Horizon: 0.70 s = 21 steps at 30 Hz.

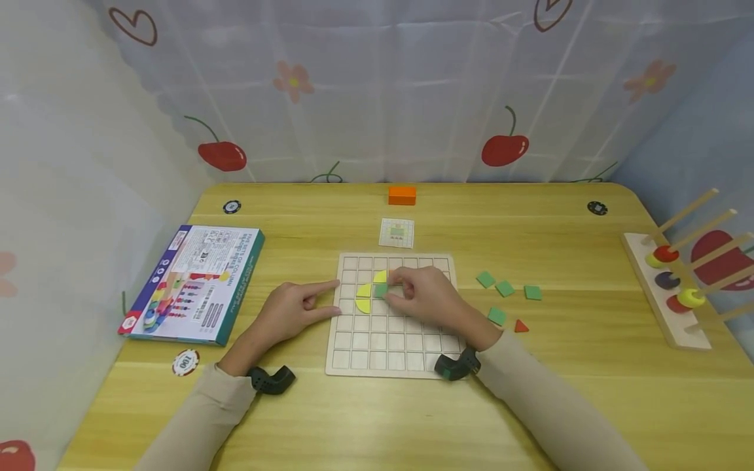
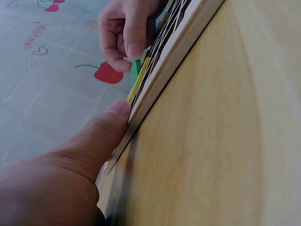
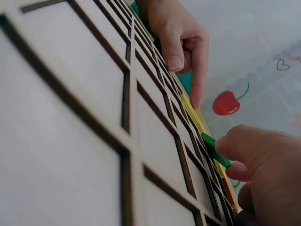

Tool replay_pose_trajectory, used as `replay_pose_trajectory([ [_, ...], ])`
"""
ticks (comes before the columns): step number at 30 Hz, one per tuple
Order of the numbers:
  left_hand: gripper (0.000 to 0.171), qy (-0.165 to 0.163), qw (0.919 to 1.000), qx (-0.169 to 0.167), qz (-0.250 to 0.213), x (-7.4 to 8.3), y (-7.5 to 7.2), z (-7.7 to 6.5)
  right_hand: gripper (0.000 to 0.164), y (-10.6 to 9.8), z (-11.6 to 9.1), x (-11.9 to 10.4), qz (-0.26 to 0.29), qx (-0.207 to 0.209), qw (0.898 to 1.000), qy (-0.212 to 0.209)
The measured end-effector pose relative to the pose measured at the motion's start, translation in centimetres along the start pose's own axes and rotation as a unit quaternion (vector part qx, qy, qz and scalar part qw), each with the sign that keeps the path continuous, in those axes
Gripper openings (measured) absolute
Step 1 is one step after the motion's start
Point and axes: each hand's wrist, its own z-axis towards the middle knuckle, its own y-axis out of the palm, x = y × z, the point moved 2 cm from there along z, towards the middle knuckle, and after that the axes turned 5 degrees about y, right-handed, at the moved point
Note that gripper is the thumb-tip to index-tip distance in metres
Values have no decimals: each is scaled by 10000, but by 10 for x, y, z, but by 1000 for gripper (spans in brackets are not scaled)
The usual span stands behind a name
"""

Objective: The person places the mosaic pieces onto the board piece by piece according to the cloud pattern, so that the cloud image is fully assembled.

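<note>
A wooden grid board lies flat on the table. My right hand pinches a green square tile between thumb and fingertips over the upper middle cells; in the right wrist view the tile is tilted at the grid. Yellow rounded tiles sit in cells beside it, and an orange-red piece is partly covered by my right hand. My left hand touches the board's left edge with outstretched index finger and thumb, its other fingers folded in. In the left wrist view the left thumb rests against that edge.
Several loose green tiles and a red triangle lie right of the board. Behind it are a pattern card and an orange block. A toy box lies left; a peg stand with beads stands right.
</note>
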Motion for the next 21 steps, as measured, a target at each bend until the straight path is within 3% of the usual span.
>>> replay_pose_trajectory([
  [12,53,-36,10000,0,-35,1,-2,1,16,2,0,-1,-158,326,9989,-283],
  [21,54,-37,10000,-15,-41,0,0,0,13,-11,-7,5,739,491,9960,-42],
])
